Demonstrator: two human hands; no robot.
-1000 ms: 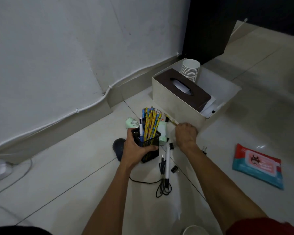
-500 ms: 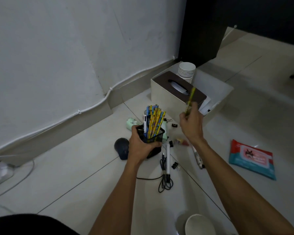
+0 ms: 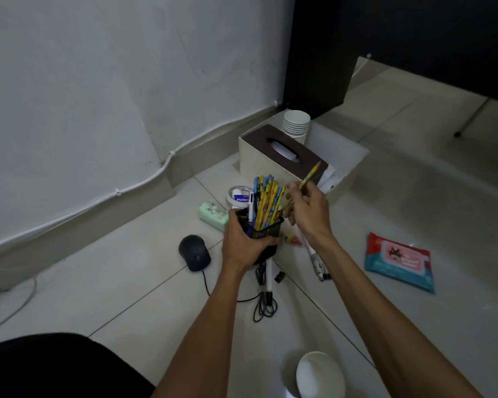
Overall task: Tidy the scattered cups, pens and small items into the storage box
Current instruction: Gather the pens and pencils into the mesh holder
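My left hand (image 3: 243, 244) grips a black mesh pen holder (image 3: 266, 229) packed with yellow and blue pencils, lifted a little above the floor. My right hand (image 3: 308, 209) pinches a yellow pencil (image 3: 309, 176), tilted with its lower end at the holder's rim. Behind them the beige storage box (image 3: 345, 156) stands on the floor, holding a brown-topped tissue box (image 3: 288, 149) and a stack of white cups (image 3: 296, 124). A white pen (image 3: 268, 278) and a marker (image 3: 316, 261) lie on the tiles under my hands.
On the floor lie a black mouse (image 3: 195, 253) with its coiled cable, a green packet (image 3: 213, 215), a tape roll (image 3: 240, 195), a black binder clip (image 3: 279, 276) and a red-blue wipes pack (image 3: 398, 261). A white cup (image 3: 319, 376) stands near the bottom edge.
My right hand picked the yellow pencil up from the floor by the box and carried it left to the holder. My left hand kept hold of the holder.
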